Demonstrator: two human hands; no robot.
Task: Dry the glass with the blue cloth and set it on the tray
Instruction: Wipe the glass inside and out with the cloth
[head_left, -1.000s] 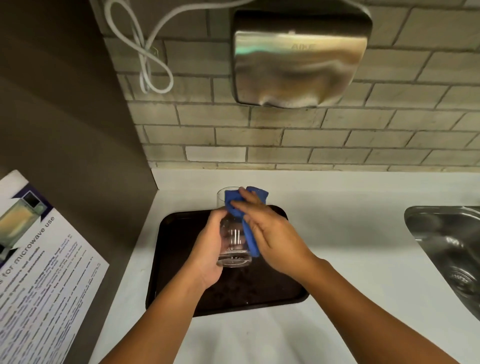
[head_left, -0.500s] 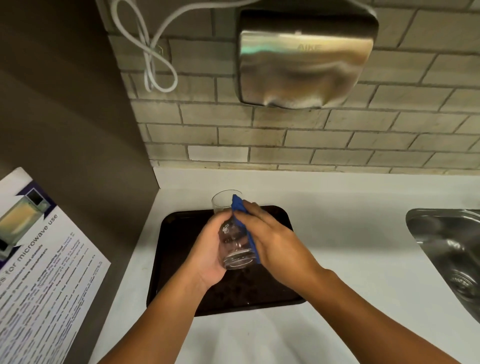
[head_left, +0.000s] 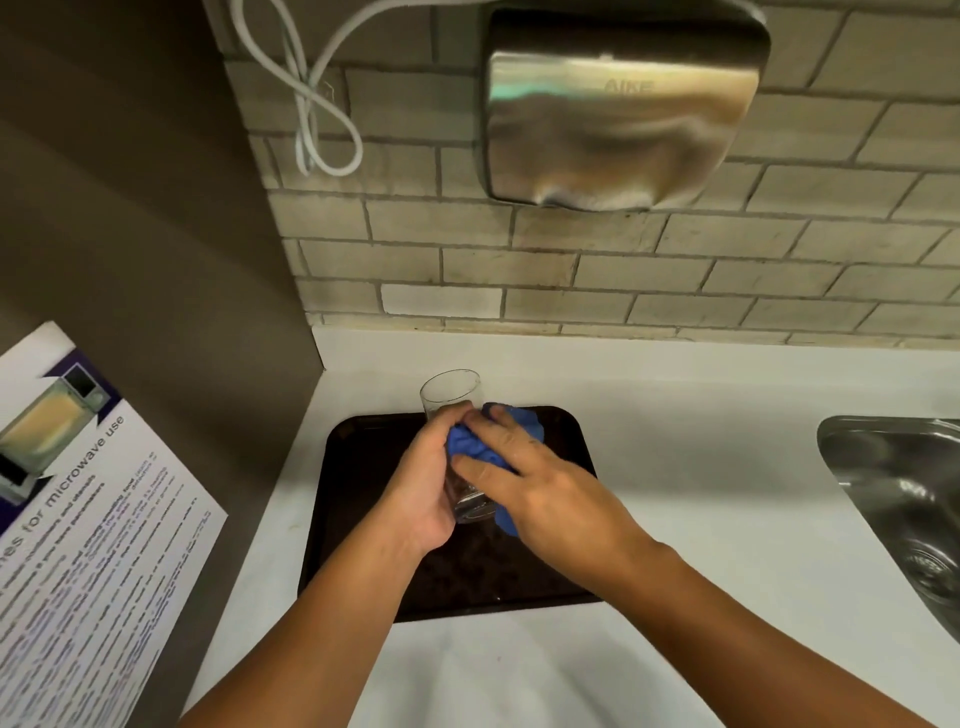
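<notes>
A clear drinking glass (head_left: 448, 396) is held above the dark tray (head_left: 358, 467), tilted with its mouth pointing away from me. My left hand (head_left: 423, 478) grips the glass around its left side and base. My right hand (head_left: 535, 483) presses the bunched blue cloth (head_left: 470, 447) against the right side of the glass. The cloth covers the middle of the glass; the rim and part of the base show. The tray lies on the white counter (head_left: 701, 493), under both hands.
A steel sink (head_left: 904, 493) is set into the counter at the right. A metal hand dryer (head_left: 618, 109) and a looped white cable (head_left: 317, 124) hang on the tiled wall. A printed microwave notice (head_left: 88, 519) is fixed to the brown panel on the left.
The cloth has come off the glass's rim and now sits bunched lower on its side. My right hand has slid down the glass. The rim is now uncovered.
</notes>
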